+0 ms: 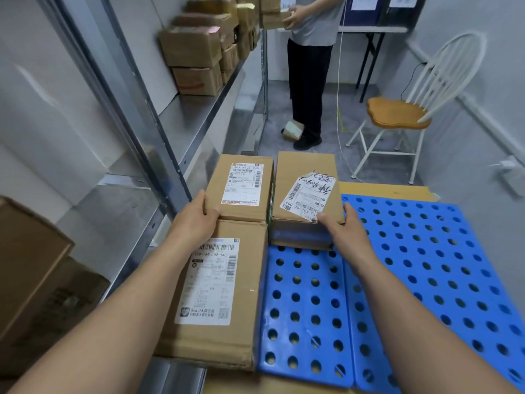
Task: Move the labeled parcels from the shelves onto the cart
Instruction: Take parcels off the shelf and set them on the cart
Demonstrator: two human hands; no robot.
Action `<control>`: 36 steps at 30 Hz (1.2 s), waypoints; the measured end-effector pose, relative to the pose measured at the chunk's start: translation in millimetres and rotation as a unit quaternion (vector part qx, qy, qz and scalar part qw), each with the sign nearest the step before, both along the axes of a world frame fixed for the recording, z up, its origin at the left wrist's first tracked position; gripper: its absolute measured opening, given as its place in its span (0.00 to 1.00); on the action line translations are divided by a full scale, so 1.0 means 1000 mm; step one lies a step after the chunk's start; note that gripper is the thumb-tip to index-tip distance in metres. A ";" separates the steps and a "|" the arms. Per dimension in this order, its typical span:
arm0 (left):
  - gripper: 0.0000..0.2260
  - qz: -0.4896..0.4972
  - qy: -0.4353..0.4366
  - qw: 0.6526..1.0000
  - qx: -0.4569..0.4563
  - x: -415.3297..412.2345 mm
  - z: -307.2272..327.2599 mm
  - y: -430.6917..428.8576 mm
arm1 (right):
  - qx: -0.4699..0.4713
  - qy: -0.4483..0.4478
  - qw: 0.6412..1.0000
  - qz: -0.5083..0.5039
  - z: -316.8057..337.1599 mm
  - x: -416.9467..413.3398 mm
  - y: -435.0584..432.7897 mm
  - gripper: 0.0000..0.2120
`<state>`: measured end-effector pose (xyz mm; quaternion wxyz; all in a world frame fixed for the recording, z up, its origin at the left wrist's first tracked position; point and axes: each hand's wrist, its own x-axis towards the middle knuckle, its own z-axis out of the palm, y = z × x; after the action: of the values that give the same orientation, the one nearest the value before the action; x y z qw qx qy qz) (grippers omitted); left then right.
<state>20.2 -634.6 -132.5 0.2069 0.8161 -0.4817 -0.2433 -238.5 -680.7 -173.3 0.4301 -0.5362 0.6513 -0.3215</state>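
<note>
Brown cardboard parcels with white labels: three lie on the blue perforated plastic cart deck (426, 251), along its left side, next to the grey metal shelves (199, 115).

Left hand (196, 220) grips the near-left corner of the far-left parcel (241, 189), thumb on top. Right hand (343, 231) grips the near-right corner of the skewed-label parcel (306, 172), just beside it. The large near parcel (216, 294) lies under the left forearm.

Judged step: settling this pair on the cart.

Next move calls for letting go and reaching for the stacked shelf boxes (193, 52).
</note>
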 end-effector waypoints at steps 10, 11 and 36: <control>0.26 0.031 -0.022 0.991 -0.125 -0.033 0.032 0.039 | -0.178 0.187 0.963 0.072 0.041 -0.004 0.047 0.23; 0.26 0.033 -0.022 0.990 -0.136 -0.041 0.034 0.049 | -0.195 0.193 0.957 0.091 0.043 -0.004 0.056 0.21; 0.27 0.270 -0.226 0.933 -0.077 -0.141 0.034 0.318 | -0.459 0.214 0.750 0.426 0.070 0.050 0.228 0.23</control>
<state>-120.6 -316.7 -98.1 0.2125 0.9304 -0.2946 0.0500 -188.5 -453.0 -103.4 0.0736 -0.9455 0.2044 -0.2426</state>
